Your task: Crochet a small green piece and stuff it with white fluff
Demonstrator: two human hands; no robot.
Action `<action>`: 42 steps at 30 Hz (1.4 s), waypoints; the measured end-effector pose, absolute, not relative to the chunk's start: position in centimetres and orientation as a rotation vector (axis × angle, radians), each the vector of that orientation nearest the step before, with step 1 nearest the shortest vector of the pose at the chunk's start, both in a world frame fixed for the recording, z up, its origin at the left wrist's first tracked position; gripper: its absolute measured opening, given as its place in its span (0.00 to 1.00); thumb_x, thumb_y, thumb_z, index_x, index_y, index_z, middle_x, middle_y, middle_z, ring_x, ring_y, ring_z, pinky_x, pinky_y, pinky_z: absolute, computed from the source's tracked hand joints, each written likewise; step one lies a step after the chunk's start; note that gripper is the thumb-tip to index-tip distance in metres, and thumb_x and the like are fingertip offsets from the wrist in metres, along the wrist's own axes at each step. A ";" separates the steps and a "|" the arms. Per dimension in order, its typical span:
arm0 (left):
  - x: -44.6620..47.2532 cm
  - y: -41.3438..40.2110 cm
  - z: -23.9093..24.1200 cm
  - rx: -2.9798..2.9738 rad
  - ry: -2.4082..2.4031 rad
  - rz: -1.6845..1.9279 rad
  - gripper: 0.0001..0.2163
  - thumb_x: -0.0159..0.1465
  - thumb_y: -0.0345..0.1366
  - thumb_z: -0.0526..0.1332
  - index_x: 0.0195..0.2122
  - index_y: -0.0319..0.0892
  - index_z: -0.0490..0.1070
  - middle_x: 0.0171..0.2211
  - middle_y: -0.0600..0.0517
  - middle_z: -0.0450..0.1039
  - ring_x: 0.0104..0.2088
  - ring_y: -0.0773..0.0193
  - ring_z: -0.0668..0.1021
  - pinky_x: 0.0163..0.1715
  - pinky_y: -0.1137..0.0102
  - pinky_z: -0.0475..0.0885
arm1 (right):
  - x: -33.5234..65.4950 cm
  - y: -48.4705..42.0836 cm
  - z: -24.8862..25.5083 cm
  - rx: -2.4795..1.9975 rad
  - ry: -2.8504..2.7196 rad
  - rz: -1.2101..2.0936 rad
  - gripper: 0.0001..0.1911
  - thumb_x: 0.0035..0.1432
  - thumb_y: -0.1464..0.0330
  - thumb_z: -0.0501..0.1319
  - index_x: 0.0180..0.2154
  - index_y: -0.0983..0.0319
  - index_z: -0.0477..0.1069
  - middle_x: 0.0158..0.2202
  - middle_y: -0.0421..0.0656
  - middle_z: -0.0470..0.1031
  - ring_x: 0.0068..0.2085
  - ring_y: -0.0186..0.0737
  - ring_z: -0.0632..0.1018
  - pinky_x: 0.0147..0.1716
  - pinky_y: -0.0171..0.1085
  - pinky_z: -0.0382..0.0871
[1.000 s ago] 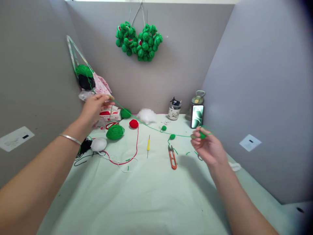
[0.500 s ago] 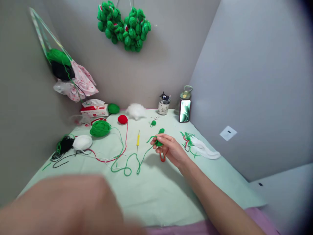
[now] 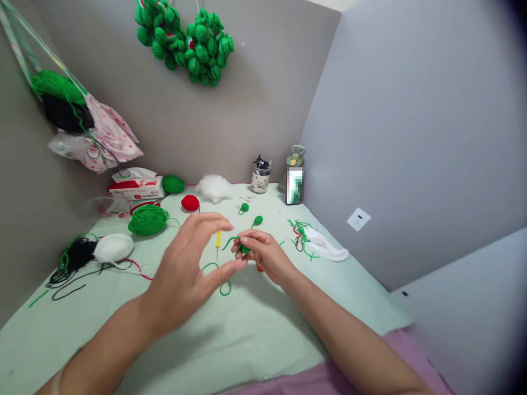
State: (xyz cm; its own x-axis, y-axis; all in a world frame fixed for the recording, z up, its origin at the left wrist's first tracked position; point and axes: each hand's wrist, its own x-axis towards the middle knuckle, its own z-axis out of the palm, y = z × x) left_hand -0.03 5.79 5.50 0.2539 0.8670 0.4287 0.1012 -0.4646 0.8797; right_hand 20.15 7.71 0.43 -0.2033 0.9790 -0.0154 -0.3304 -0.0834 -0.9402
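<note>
My right hand (image 3: 263,257) pinches a small green crocheted piece (image 3: 244,248) above the pale green tabletop (image 3: 263,334). A green yarn strand (image 3: 224,286) trails from it and loops on the table. My left hand (image 3: 193,263) hovers just left of the piece, fingers spread and empty, thumb and forefinger near the yarn. A yellow crochet hook (image 3: 218,240) lies just behind my left hand. Red snips (image 3: 259,267) are mostly hidden under my right hand.
Green yarn ball (image 3: 148,219), red crocheted piece (image 3: 190,202), white stuffing (image 3: 214,188), white ball (image 3: 113,247) and black yarn (image 3: 78,253) lie at the left. A cup (image 3: 261,178), bottle (image 3: 293,159) and phone (image 3: 295,186) stand at the back. Yarn scraps (image 3: 302,233) lie at the right. Green crocheted balls (image 3: 185,41) hang on the wall.
My left hand let go of the taut yarn near the wall and came back to the right hand. The right hand drew the green piece nearer. The view shifted right.
</note>
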 end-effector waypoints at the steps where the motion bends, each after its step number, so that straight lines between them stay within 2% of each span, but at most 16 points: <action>1: 0.2 6.4 4.8 1.754 0.938 1.274 0.16 0.55 0.43 0.76 0.43 0.51 0.78 0.53 0.46 0.75 0.55 0.45 0.74 0.59 0.49 0.69 | 20.1 7.6 0.5 -0.886 -1.067 1.536 0.13 0.51 0.58 0.73 0.33 0.61 0.79 0.31 0.42 0.82 0.28 0.33 0.78 0.26 0.32 0.70; 3: 0.4 7.9 3.2 1.672 1.000 1.248 0.14 0.49 0.41 0.79 0.33 0.49 0.77 0.46 0.47 0.75 0.55 0.44 0.72 0.63 0.50 0.62 | 19.9 7.6 0.5 -0.893 -1.085 1.542 0.13 0.52 0.58 0.73 0.33 0.60 0.79 0.31 0.42 0.82 0.29 0.33 0.78 0.26 0.32 0.70; 4: 0.3 8.5 2.5 1.597 0.990 1.217 0.11 0.51 0.41 0.77 0.29 0.47 0.76 0.44 0.47 0.75 0.54 0.45 0.72 0.63 0.51 0.60 | 19.8 7.6 0.4 -0.900 -1.098 1.546 0.14 0.52 0.57 0.73 0.33 0.60 0.79 0.31 0.42 0.82 0.29 0.33 0.78 0.27 0.32 0.70; 8: -0.7 9.8 1.0 1.377 0.912 1.132 0.12 0.60 0.46 0.69 0.30 0.46 0.72 0.37 0.49 0.74 0.45 0.53 0.76 0.56 0.55 0.68 | 19.7 7.9 -0.2 -0.940 -1.182 1.555 0.15 0.53 0.56 0.72 0.34 0.61 0.80 0.31 0.43 0.81 0.30 0.33 0.77 0.29 0.33 0.70; 11: -1.3 9.8 1.2 1.242 0.807 1.054 0.15 0.61 0.49 0.66 0.28 0.45 0.67 0.28 0.53 0.68 0.37 0.58 0.77 0.50 0.57 0.74 | 19.6 8.0 -0.7 -0.965 -1.284 1.537 0.15 0.52 0.56 0.73 0.35 0.61 0.82 0.31 0.41 0.81 0.30 0.34 0.76 0.31 0.34 0.71; 14: -1.5 9.7 1.5 1.174 0.759 1.049 0.19 0.59 0.49 0.68 0.24 0.46 0.61 0.22 0.59 0.55 0.27 0.65 0.70 0.43 0.63 0.75 | 19.2 7.9 -1.0 -0.988 -1.400 1.498 0.16 0.49 0.57 0.74 0.37 0.60 0.82 0.30 0.40 0.80 0.30 0.34 0.76 0.33 0.36 0.71; 17: -1.6 9.7 1.2 1.174 0.768 1.030 0.19 0.59 0.49 0.68 0.23 0.45 0.62 0.19 0.62 0.46 0.20 0.69 0.58 0.27 0.71 0.69 | 18.5 7.5 -1.1 -1.024 -1.504 1.410 0.15 0.48 0.59 0.75 0.37 0.59 0.82 0.30 0.39 0.79 0.29 0.35 0.74 0.33 0.37 0.71; 20: -2.1 10.0 0.8 1.241 0.813 0.967 0.13 0.59 0.46 0.70 0.27 0.44 0.71 0.17 0.62 0.52 0.18 0.71 0.56 0.20 0.73 0.57 | 17.8 7.0 -1.1 -1.061 -1.595 1.280 0.08 0.51 0.63 0.73 0.35 0.57 0.82 0.34 0.41 0.80 0.33 0.37 0.74 0.37 0.39 0.70; 23: -2.9 10.1 1.0 1.322 0.855 0.881 0.10 0.58 0.43 0.72 0.28 0.44 0.75 0.17 0.61 0.59 0.19 0.70 0.61 0.20 0.73 0.55 | 17.7 6.9 -1.2 -1.089 -1.636 1.175 0.06 0.54 0.68 0.69 0.36 0.56 0.82 0.38 0.42 0.80 0.36 0.39 0.74 0.41 0.40 0.69; 27: -3.7 10.1 1.5 1.384 0.850 0.726 0.10 0.57 0.41 0.73 0.24 0.42 0.78 0.17 0.59 0.62 0.18 0.70 0.61 0.20 0.73 0.52 | 18.1 7.5 -1.7 -1.108 -1.611 1.154 0.06 0.55 0.66 0.69 0.36 0.57 0.82 0.38 0.42 0.77 0.34 0.36 0.73 0.36 0.38 0.67; 30: -3.9 10.1 1.3 1.345 0.801 0.745 0.08 0.59 0.42 0.72 0.31 0.42 0.81 0.17 0.59 0.61 0.18 0.70 0.59 0.19 0.73 0.50 | 18.4 8.0 -2.1 -1.086 -1.589 1.255 0.09 0.55 0.62 0.69 0.37 0.59 0.81 0.30 0.40 0.75 0.29 0.34 0.71 0.31 0.37 0.66; 32: -4.0 10.3 1.1 1.282 0.761 0.858 0.09 0.62 0.43 0.70 0.39 0.44 0.81 0.18 0.59 0.63 0.18 0.71 0.57 0.18 0.74 0.51 | 18.6 8.3 -2.2 -1.063 -1.566 1.338 0.13 0.55 0.58 0.69 0.37 0.61 0.80 0.25 0.38 0.74 0.26 0.34 0.71 0.30 0.37 0.67; 34: -4.2 10.4 1.1 1.200 0.711 1.033 0.10 0.64 0.44 0.68 0.42 0.47 0.78 0.19 0.60 0.63 0.18 0.71 0.55 0.20 0.75 0.55 | 18.6 8.4 -2.1 -1.042 -1.539 1.400 0.17 0.55 0.55 0.69 0.38 0.62 0.80 0.24 0.39 0.76 0.26 0.34 0.73 0.31 0.37 0.69; 38: -4.9 10.4 1.9 1.067 0.620 1.262 0.10 0.63 0.46 0.68 0.41 0.49 0.75 0.18 0.62 0.51 0.20 0.69 0.59 0.27 0.75 0.67 | 18.6 8.5 -1.9 -1.022 -1.489 1.437 0.19 0.53 0.53 0.71 0.38 0.61 0.81 0.26 0.40 0.78 0.27 0.34 0.74 0.32 0.37 0.70; 39: -5.0 10.3 2.0 1.068 0.616 1.249 0.12 0.62 0.47 0.68 0.43 0.49 0.75 0.18 0.62 0.53 0.21 0.69 0.61 0.28 0.75 0.68 | 18.6 8.4 -1.9 -1.023 -1.477 1.428 0.18 0.52 0.54 0.71 0.38 0.61 0.81 0.27 0.39 0.77 0.27 0.34 0.74 0.32 0.37 0.71; 42: -4.8 10.4 1.6 1.193 0.677 1.049 0.16 0.65 0.50 0.65 0.49 0.48 0.74 0.27 0.58 0.69 0.21 0.72 0.64 0.25 0.74 0.67 | 18.9 8.6 -2.0 -1.043 -1.434 1.352 0.14 0.53 0.58 0.71 0.38 0.61 0.81 0.27 0.38 0.76 0.28 0.34 0.74 0.33 0.37 0.70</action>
State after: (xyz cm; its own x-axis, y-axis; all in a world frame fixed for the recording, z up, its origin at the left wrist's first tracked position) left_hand -4.81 10.40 1.64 0.3955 0.9133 0.0974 -0.2873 0.0223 0.9576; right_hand 18.88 8.56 -2.01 -0.2599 0.9643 0.0507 0.0062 0.0541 -0.9985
